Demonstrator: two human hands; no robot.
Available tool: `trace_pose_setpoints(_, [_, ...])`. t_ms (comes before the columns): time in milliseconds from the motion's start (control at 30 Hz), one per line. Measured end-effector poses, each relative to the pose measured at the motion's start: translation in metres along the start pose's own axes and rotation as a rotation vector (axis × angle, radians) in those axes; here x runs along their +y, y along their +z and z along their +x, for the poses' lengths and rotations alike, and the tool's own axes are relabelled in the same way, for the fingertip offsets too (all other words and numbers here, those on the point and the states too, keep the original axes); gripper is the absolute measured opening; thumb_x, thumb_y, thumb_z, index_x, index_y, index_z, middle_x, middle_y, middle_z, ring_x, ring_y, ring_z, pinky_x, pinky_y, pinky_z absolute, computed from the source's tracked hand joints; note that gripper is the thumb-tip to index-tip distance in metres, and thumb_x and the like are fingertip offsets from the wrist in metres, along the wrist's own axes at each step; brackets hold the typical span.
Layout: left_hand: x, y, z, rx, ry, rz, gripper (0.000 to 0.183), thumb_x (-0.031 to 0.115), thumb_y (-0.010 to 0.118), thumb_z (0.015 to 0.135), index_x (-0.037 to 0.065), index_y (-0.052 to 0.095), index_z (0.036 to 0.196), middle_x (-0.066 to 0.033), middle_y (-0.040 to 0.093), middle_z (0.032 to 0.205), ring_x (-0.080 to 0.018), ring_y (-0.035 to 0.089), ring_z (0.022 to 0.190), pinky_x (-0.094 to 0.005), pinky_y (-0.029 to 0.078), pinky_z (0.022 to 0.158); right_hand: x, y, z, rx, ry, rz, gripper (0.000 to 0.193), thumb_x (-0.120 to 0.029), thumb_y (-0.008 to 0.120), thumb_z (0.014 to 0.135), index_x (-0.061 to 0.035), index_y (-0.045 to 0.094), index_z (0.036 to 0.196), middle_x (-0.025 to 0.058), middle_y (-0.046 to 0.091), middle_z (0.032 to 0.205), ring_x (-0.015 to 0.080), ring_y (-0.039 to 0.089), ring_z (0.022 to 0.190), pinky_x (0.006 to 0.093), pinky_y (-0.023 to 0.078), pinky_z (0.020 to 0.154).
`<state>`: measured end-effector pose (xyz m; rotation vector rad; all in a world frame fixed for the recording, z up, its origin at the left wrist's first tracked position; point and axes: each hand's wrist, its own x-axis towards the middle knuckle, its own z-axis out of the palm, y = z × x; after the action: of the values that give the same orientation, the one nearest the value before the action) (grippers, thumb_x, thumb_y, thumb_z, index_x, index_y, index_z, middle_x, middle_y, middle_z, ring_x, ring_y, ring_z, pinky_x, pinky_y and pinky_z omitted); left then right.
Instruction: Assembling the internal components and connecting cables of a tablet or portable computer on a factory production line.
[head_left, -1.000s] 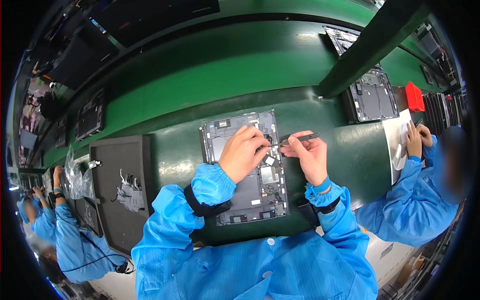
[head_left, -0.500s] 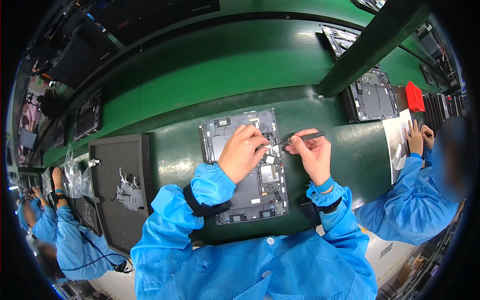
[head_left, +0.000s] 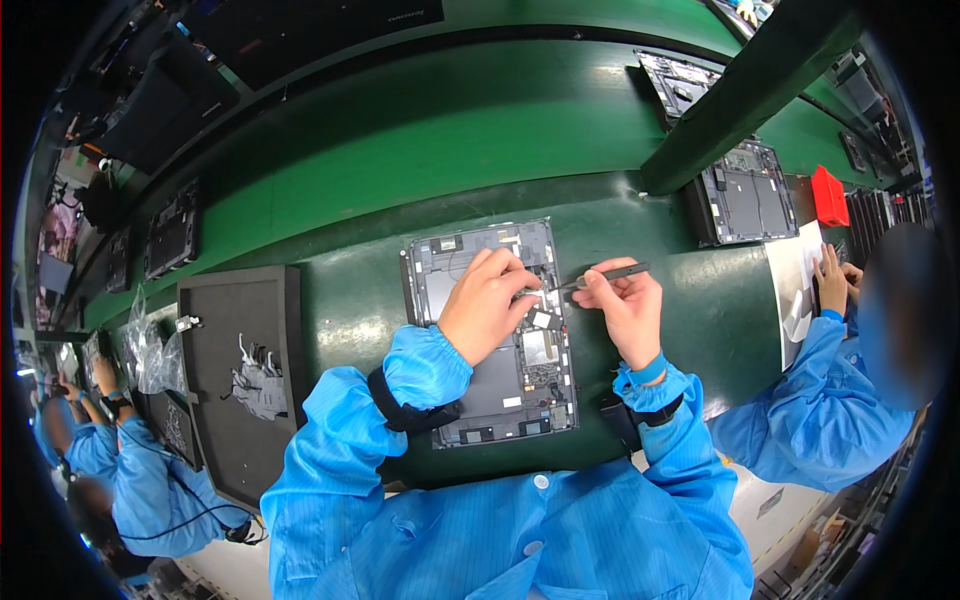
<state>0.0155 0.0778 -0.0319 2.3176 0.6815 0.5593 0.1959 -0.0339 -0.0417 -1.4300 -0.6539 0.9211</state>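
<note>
An opened laptop base lies on the green bench before me, its internal boards and cables exposed. My left hand rests over its upper middle, thumb and fingertips pinched together near the right side; whatever they pinch is hidden. In my right hand, just beyond the base's right edge, is a dark pair of tweezers. The tool's thin tip points left to the parts beside my left fingertips; whether it touches them I cannot tell.
Left of the base stands a dark foam tray with grey cable-like parts in it. More laptop bases sit at the right, by a green post and a red bin. Co-workers in blue sit on both sides.
My hands, the tweezers and the laptop base hold nearly the same place. A laptop part at the far upper right has shifted slightly left. The left co-worker's hand has moved.
</note>
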Motion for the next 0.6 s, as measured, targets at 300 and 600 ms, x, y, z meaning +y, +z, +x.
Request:
trace_pose_setpoints(300, [0.0002,-0.0002,0.0004,-0.002,0.001,-0.011,0.016,0.012,0.075,0.079,0.007,0.071,0.093,-0.0068,0.058,0.092,-0.0268,0.056,0.090,-0.0378,0.048,0.080,0.0014,0.0002,-0.0009,0.003,0.004,0.008,0.013,-0.002,0.065,0.092,0.0058,0.059,0.101,0.0140,0.069,0.085,0.0189,0.071,0.075,0.0276,0.059,0.067])
trace_pose_setpoints(600, [0.0015,-0.0007,0.0001,-0.004,-0.004,-0.016,0.016,0.012,0.075,0.079,0.008,0.070,0.093,-0.0067,0.057,0.093,-0.0269,0.055,0.091,-0.0378,0.048,0.081,0.0028,0.0015,-0.0019,0.027,0.032,0.046,0.013,-0.004,0.065,0.093,0.0050,0.059,0.100,0.0130,0.069,0.084,0.0189,0.071,0.074,0.0281,0.060,0.066])
